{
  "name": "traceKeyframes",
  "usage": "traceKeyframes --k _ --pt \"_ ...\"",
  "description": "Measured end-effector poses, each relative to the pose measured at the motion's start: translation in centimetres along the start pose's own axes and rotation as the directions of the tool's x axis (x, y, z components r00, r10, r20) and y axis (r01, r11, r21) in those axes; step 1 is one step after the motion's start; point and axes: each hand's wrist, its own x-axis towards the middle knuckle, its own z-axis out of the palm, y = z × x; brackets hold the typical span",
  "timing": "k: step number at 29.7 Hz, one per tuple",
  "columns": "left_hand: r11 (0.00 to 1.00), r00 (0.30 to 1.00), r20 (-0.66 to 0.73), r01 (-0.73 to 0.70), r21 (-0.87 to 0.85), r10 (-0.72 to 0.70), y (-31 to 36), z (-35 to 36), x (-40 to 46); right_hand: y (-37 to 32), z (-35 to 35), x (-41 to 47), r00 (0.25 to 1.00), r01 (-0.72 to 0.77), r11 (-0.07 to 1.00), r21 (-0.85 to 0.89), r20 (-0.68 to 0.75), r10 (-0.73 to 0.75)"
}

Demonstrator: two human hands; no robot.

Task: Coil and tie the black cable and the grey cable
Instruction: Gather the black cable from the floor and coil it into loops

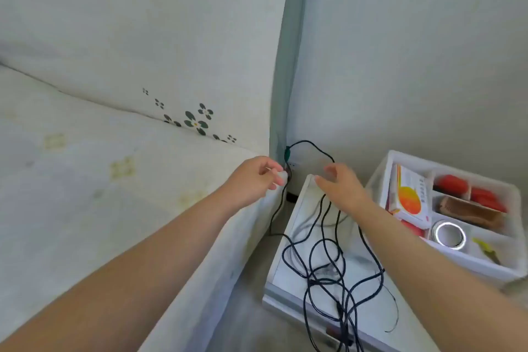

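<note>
The black cable [323, 254] lies in a loose tangle on the white table [281, 291], one run climbing from it to the wall beside the bed [114, 180], apparently to a socket. A paler grey cable [304, 224] seems to lie under the tangle, though it is too faint to be sure. The left hand [254, 181] pinches something small and white where the black cable meets the wall, probably its plug, likely to free it before coiling. The right hand [338, 186] hovers above the table with relaxed fingers, grasping nothing. Right of the table stands a divided storage box [511, 266].
</note>
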Motion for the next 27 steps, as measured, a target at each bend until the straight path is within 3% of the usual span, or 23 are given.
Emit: traceKeyframes --k 3,5,8,12,17,20,22,24,27 --pt "0.999 0.998 -0.028 0.049 0.000 -0.049 -5.9 3.8 2.4 4.8 3.7 2.2 0.997 -0.047 0.900 -0.433 -0.071 0.018" --pt "0.995 0.995 -0.006 0.096 0.015 -0.096 -10.4 6.9 3.8 7.5 5.5 3.3 0.994 -0.109 0.854 -0.509 -0.029 0.109" --pt "0.994 0.994 0.061 0.089 0.061 -0.093 -14.9 11.1 5.1 10.2 7.7 4.7 0.976 -0.151 0.859 -0.489 0.065 0.208" --pt "0.999 0.996 0.086 0.021 0.029 -0.024 -19.0 15.9 5.3 12.4 10.2 4.6 0.982 -0.024 0.834 -0.551 0.145 0.124" --pt "0.995 0.988 -0.123 -0.095 -0.002 0.094 -23.4 21.2 4.9 14.3 12.8 1.7 0.994 0.101 0.843 -0.529 0.093 -0.061" --pt "0.982 0.937 -0.325 -0.164 -0.096 0.124 -24.3 23.3 3.1 15.5 13.9 -0.5 0.973 0.219 0.877 -0.427 0.026 -0.230" --pt "0.984 0.913 -0.401 -0.135 -0.116 0.078 -24.6 24.2 1.6 16.3 14.3 -2.3 0.935 0.294 0.863 -0.411 -0.063 -0.349" --pt "0.995 0.915 -0.402 -0.056 -0.089 0.016 -25.2 25.1 -0.6 17.2 14.4 -5.0 0.882 0.362 0.855 -0.371 -0.161 -0.443" --pt "0.990 0.945 -0.320 0.031 -0.136 -0.074 -26.3 26.5 -3.8 19.1 14.7 -10.0 0.834 0.418 0.890 -0.183 -0.312 -0.455"
